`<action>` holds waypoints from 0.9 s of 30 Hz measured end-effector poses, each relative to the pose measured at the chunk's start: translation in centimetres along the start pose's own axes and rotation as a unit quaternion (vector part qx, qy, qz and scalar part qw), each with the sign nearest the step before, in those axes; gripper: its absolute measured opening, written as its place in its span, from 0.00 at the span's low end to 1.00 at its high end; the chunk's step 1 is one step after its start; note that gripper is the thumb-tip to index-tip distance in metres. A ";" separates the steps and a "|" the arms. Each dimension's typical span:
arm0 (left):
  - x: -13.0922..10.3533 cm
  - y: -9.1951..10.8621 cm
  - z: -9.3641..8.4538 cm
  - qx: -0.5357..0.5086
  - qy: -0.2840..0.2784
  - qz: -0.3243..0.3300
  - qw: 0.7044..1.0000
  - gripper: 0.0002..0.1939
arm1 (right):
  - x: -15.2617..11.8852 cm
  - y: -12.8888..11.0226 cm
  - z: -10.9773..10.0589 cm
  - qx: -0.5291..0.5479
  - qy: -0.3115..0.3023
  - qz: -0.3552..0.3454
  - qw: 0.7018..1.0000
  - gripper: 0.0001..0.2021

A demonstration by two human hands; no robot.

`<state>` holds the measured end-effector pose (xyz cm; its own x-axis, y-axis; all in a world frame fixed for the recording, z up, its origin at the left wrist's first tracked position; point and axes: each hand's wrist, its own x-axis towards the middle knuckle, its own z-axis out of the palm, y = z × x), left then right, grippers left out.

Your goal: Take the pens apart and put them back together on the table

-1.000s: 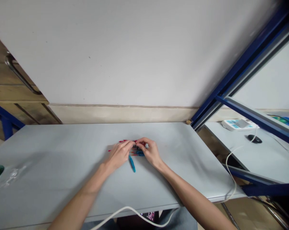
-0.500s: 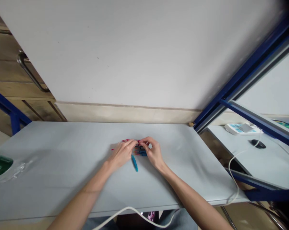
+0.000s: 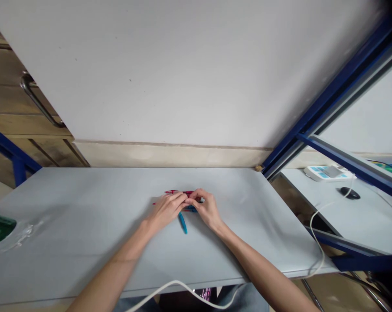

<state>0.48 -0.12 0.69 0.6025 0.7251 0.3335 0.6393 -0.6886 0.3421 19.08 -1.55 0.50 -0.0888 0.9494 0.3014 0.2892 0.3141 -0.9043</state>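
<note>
Drawn closer together than half a second ago, the left hand [image 3: 167, 209] and the right hand [image 3: 208, 209] meet at the fingertips, covering more of the slim red and blue plastic pens [image 3: 192, 209] beneath them. Behind, a white wall [image 3: 183, 73] rises over a wide, pale grey rectangular surface [image 3: 95, 234]. From its near edge the bare left forearm [image 3: 114, 264] slants up to the right and the bare right forearm [image 3: 257, 264] up to the left. The left hand lies back upward, fingers stretched over the pens; the right hand curls, thumb and forefinger bent toward each other against the left fingertips. Whether either hand grips a pen I cannot tell. The pens lie crosswise around the surface's middle, red ends showing past the left hand. One bright blue slim pen [image 3: 183, 223] slants toward the near edge, just beside the left hand.
</note>
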 end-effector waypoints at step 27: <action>-0.1 -1.4 -0.6 -0.067 0.025 -0.077 0.994 0.11 | 2.5 -3.5 -2.6 -0.077 -0.074 -0.069 0.992 0.08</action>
<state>-0.81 0.80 0.72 0.4761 0.8226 0.3110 0.6502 -0.5674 0.5052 20.34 -0.29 5.27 -0.2729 0.8915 0.3615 0.4057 0.4474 -0.7970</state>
